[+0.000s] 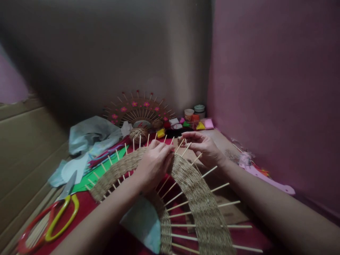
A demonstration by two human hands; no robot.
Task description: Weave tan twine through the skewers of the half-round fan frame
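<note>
Left hand (154, 163) curls over the woven ring (198, 198) at its top; right hand (203, 147) pinches, perhaps, a stick (186, 148), fingers half-closed.

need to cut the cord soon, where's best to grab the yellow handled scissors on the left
Take the scissors by the yellow loop handles, coming from the near side. The loops lie flat and open toward the person, while the blade tips point away toward the green sheet, so the handles are the safe, reachable end.
</note>
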